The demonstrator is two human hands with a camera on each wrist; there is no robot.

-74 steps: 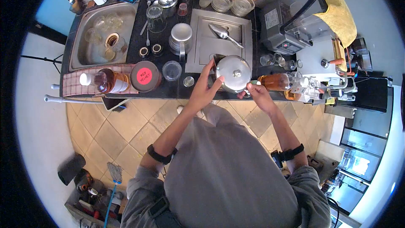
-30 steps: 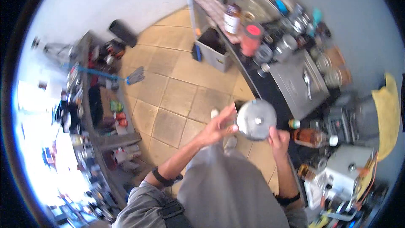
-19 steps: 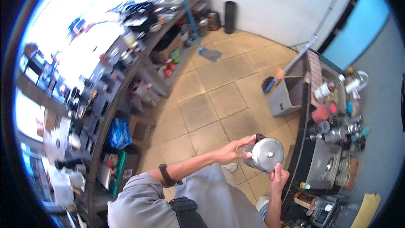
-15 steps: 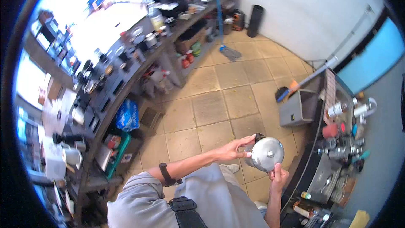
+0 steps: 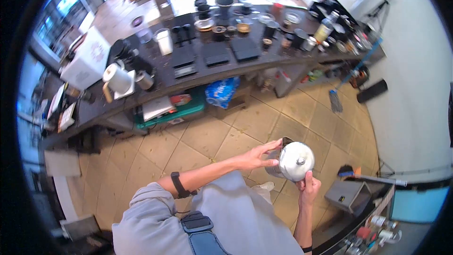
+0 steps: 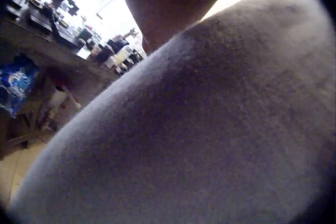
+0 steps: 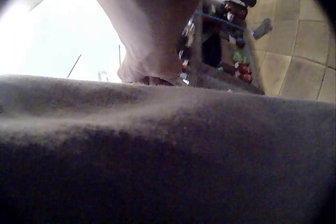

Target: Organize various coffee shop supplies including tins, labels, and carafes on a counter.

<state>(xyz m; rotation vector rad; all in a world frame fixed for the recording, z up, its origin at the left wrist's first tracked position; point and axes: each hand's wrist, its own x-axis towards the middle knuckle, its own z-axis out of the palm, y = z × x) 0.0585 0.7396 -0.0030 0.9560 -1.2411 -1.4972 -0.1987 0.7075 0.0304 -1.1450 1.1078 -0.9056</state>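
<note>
A shiny steel teapot (image 5: 293, 155) with a round knobbed lid is held in front of the body, over the floor, in the head view. Its dark spout opening faces up and to the left. My left hand (image 5: 258, 157) holds the pot's side by the spout, with the thumb on the near side. On the other side, my right hand (image 5: 309, 188) grips the handle, its thumb at the lid's edge. Grey cloth fills most of both wrist views. The right hand (image 7: 149, 66) shows only in part above it, and the teapot is hidden there.
Ahead runs a long dark counter (image 5: 165, 81) with black scales (image 5: 214, 53), a white kettle (image 5: 117, 79), cups and bottles. Under it are a green crate (image 5: 188, 108) and a blue bag (image 5: 222, 89). A grey bin (image 5: 348, 194) and another counter stand at the right.
The body has turned left, away from the sink counter, so the long counter now lies ahead. The teapot has come along in both hands, from above the sink counter to above the floor.
</note>
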